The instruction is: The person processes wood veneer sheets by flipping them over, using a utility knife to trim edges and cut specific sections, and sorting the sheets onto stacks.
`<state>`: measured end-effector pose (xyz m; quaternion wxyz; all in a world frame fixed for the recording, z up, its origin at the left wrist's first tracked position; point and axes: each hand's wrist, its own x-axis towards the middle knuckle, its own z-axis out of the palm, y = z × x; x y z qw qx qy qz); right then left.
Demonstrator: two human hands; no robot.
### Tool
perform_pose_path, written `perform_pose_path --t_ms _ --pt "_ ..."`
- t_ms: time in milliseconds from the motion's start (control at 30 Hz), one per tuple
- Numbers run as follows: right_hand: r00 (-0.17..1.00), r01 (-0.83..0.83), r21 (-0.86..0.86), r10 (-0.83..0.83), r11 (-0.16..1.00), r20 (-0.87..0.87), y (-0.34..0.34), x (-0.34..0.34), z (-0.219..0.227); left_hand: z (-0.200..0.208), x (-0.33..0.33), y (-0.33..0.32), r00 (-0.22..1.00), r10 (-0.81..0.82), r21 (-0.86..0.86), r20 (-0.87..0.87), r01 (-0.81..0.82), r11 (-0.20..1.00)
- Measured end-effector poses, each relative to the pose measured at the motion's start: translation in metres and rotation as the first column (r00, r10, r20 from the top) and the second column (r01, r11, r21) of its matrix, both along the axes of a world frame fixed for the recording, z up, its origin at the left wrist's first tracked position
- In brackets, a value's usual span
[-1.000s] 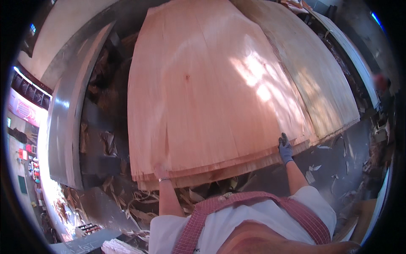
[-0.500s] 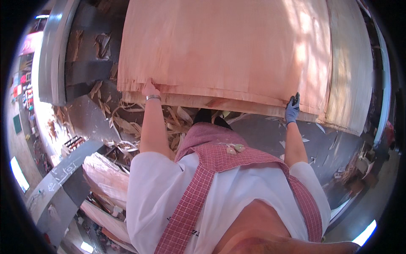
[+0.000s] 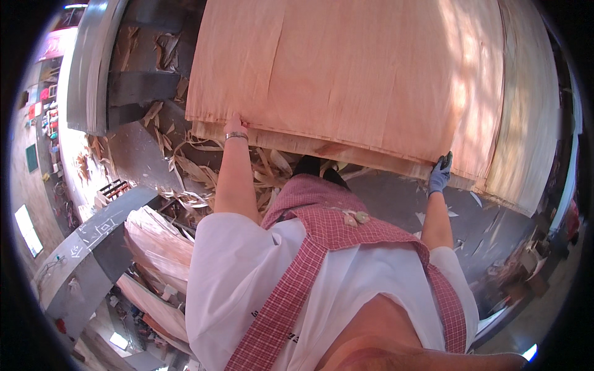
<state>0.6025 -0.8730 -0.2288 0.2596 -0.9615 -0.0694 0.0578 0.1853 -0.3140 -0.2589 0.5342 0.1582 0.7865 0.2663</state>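
Observation:
A large, thin pinkish wood veneer sheet point(image 3: 346, 74) lies on top of a stack in front of me. Its near edge is held at the left by my bare left hand point(image 3: 235, 125), fingers closed over the edge and a metal watch band at the wrist. Near the right corner, my right hand point(image 3: 440, 174) grips the same edge in a grey-blue glove with dark fingertips. Below that edge, another sheet point(image 3: 297, 143) of the stack sticks out toward me. A narrow split or seam runs through the top sheet at the upper left.
Paler veneer point(image 3: 529, 111) extends along the stack's right side. Curled wood scraps point(image 3: 266, 167) litter the floor by my feet. A grey metal frame point(image 3: 93, 68) stands at far left; a curved grey beam point(image 3: 99, 238) and more veneer point(image 3: 154, 238) lie at lower left.
The whole view has shifted, with the stack now farther right. Lines and a split show more clearly across the top sheet, whose near edge looks straighter. Both hands remain at that edge.

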Motion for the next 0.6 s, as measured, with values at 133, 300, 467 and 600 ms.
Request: perform_pose_path --t_ms 133,300,467,600 --pt "0.999 -0.02 0.004 0.02 1.0 0.036 -0.003 -0.003 -0.007 -0.013 -0.014 0.005 1.0 -0.013 -0.002 0.022 0.013 1.0" --pt "0.999 0.032 0.047 -0.032 0.998 -0.017 -0.006 -0.013 -0.008 -0.014 -0.008 0.008 1.0 -0.022 -0.042 -0.003 0.022 0.999" --pt "0.997 -0.059 -0.211 0.067 0.976 0.032 -0.025 -0.01 -0.012 -0.027 -0.04 -0.002 0.808 -0.583 0.14 0.09 0.569 0.81" --pt "0.992 0.121 -0.085 -0.118 0.989 0.048 0.002 0.0 -0.011 -0.023 -0.051 0.019 0.865 -0.371 0.022 0.339 0.387 0.922"
